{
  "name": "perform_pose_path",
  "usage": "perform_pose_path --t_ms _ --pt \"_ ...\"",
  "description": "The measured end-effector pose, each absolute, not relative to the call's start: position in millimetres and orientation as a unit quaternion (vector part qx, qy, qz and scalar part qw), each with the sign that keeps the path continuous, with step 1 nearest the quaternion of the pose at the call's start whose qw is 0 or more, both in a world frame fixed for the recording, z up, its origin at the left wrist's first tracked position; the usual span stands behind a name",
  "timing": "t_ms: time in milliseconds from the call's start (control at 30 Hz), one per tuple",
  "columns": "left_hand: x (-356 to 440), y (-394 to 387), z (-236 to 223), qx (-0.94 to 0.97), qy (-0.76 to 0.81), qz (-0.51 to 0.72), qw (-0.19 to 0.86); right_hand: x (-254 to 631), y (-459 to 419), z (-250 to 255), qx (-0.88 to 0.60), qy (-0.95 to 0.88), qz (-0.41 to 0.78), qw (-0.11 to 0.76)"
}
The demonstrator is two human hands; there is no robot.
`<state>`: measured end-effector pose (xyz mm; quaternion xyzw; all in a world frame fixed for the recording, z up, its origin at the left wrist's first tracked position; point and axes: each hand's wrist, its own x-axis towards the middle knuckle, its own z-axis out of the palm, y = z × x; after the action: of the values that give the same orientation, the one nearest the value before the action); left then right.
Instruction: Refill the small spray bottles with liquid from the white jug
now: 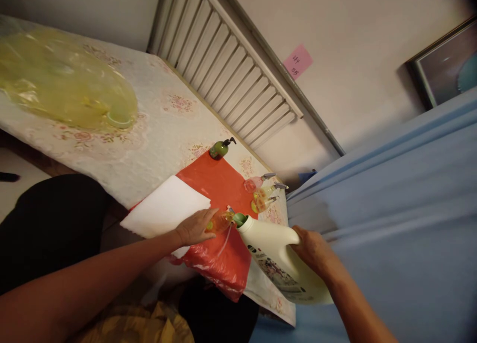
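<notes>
My left hand [199,225] is closed around a small clear bottle [220,222] with amber liquid in it, tilted with its neck to the right. My right hand [312,247] grips the handle of a large cream-coloured detergent jug [278,256] with a printed label. The jug is tipped over, and its green-lined mouth [239,219] is right at the neck of the small bottle. I cannot tell whether they touch. A thin pale strand hangs below the bottle's neck. Beneath lie a red plastic sheet [223,181] and a white pad [164,206].
Behind the sheet stands a green pump bottle [218,149]. Pink [253,184] and yellow [261,201] spray bottles cluster to its right. A big yellow-tinted plastic bag [67,80] covers the far left of the flowered tablecloth [149,134]. Radiator [223,60] behind; blue curtain [391,224] at right.
</notes>
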<state>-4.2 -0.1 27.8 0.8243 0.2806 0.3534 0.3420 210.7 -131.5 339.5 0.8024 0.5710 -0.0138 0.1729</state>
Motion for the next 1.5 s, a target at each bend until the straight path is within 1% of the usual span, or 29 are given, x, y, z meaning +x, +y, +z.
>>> perform_pose_path --t_ms 633,967,1500 --pt "-3.4 0.6 26.7 0.826 0.277 0.359 0.334 210.9 -131.8 341.3 0.802 0.570 -0.021 0.178" --pt "-2.8 0.7 24.5 0.826 0.280 0.358 0.333 205.5 -130.6 343.9 0.809 0.552 -0.008 0.203" --pt "-3.5 1.2 23.0 0.830 0.277 0.353 0.330 205.5 -129.4 344.5 0.808 0.555 -0.011 0.199"
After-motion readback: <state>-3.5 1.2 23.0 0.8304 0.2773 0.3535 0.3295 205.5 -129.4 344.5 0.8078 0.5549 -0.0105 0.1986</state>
